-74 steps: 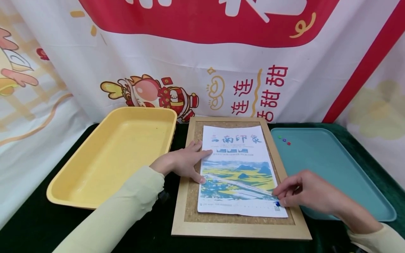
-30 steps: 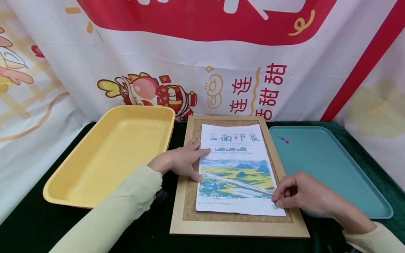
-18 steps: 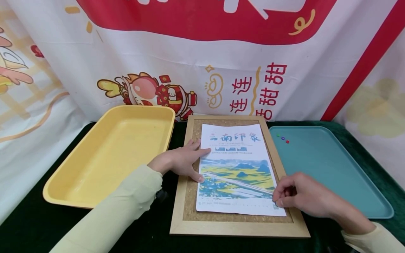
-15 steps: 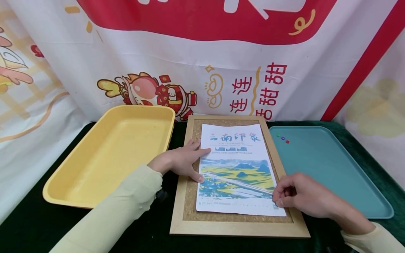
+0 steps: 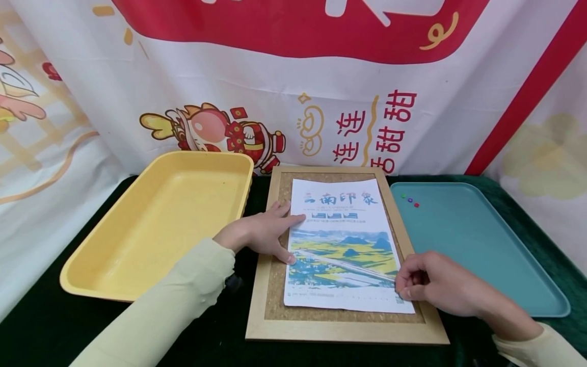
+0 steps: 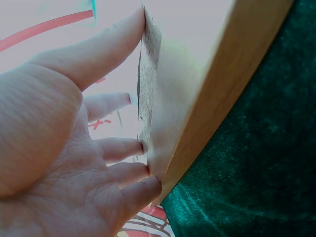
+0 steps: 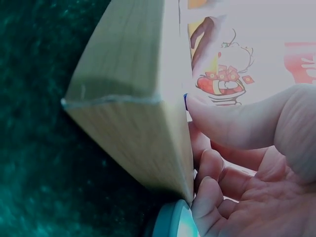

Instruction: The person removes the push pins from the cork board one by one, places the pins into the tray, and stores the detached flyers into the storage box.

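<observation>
A printed sheet (image 5: pixel 341 209) with a landscape picture lies on a cork board with a wooden frame (image 5: pixel 339 332). My left hand (image 5: pixel 263 232) rests along the sheet's left side, fingers spread and straight, the thumb and a finger on the paper. In the left wrist view the fingertips meet the board. At the sheet's lower right corner, my right hand (image 5: pixel 440 283) pinches a blue push pin (image 7: pixel 186 101) between thumb and curled fingers. A bit of blue shows at the thumb tip in the right wrist view; the head view hides the pin behind the fingers.
A deep yellow tray (image 5: pixel 75 289) stands left of the board. To the right, a flat teal tray (image 5: pixel 486 244) holds a few small pins, green, purple and red (image 5: pixel 416 205). Dark green cloth (image 5: pixel 192 341) covers the table; a printed white curtain (image 5: pixel 206 71) hangs behind.
The right fingers have come down over the blue push pin, which showed at the thumb tip 2.5 s ago. The left hand holds its place; the head view has shifted slightly.
</observation>
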`<state>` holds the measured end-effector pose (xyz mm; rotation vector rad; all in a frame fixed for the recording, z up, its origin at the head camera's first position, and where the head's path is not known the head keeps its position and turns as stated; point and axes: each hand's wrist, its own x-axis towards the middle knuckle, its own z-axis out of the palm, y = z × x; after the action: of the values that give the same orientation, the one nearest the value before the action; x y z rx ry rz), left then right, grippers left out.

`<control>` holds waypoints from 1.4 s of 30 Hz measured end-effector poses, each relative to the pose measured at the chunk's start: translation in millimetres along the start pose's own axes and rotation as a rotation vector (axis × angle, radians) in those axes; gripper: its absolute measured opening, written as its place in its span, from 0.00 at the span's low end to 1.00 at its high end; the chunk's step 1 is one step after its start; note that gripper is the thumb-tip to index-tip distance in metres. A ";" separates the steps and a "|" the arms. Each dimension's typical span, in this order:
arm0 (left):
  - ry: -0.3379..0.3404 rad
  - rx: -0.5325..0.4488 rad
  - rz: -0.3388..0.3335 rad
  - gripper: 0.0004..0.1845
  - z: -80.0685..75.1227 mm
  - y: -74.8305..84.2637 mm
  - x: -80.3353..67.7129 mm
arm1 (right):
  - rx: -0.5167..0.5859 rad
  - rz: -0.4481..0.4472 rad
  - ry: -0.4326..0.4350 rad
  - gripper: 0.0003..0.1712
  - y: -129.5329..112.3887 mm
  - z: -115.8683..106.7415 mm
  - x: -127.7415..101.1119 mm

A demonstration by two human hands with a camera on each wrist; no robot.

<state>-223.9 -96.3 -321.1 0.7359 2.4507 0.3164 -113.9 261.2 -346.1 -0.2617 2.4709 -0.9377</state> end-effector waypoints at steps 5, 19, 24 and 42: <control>-0.001 -0.001 0.001 0.53 0.0 -0.5 -0.4 | 0.005 0.026 0.003 0.05 -1.9 0.7 1.4; -0.005 -0.003 -0.016 0.53 0.7 0.7 0.2 | 0.055 -0.043 -0.053 0.04 4.1 -6.5 -3.3; -0.003 -0.003 -0.012 0.53 -0.5 0.6 0.1 | 0.070 -0.038 -0.078 0.02 2.9 -11.9 -3.8; 0.002 -0.008 -0.013 0.53 -0.4 1.4 -1.6 | 0.092 0.016 0.007 0.04 -3.7 -26.3 -3.7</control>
<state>-222.4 -96.1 -319.5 0.7163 2.4535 0.3214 -123.8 274.7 -325.2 -0.2067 2.4249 -1.0444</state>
